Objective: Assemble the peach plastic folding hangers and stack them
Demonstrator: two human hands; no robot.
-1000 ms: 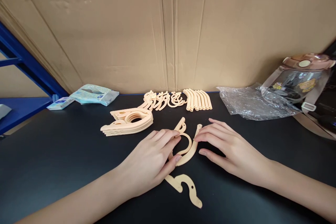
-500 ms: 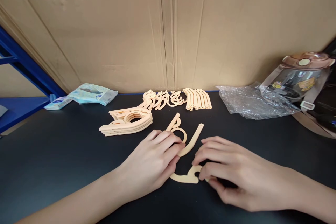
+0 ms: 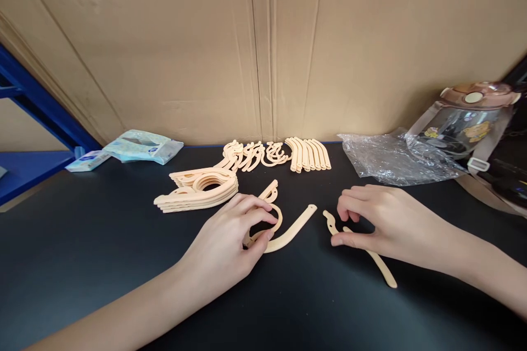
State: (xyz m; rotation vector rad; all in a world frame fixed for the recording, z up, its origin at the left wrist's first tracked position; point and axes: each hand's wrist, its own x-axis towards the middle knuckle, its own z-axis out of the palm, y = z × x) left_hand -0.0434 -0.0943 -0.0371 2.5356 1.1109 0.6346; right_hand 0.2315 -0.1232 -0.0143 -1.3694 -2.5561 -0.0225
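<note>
On the black table [image 3: 82,263] my left hand [image 3: 230,241] pinches a peach plastic hook piece [image 3: 274,214] with a ring, where it meets a curved arm piece [image 3: 294,227]. My right hand [image 3: 379,219] has its fingers curled down on a second curved arm piece [image 3: 381,266] that lies flat to the right, its notched end at the fingertips. Behind the left hand lies a stack of assembled peach hangers [image 3: 197,189]. Further back, rows of loose hook pieces [image 3: 251,154] and arm pieces [image 3: 308,154] lie by the cardboard wall.
A crumpled clear plastic bag [image 3: 391,159] and a transparent water bottle with a brown lid [image 3: 465,120] lie at the right. Tissue packs [image 3: 142,147] sit at the back left beside a blue shelf frame [image 3: 37,115]. A cardboard wall [image 3: 263,44] closes the back.
My right hand took the loose arm piece from in front of me and carried it to the right. My left hand stayed on the hook and arm piece, which shifted a little.
</note>
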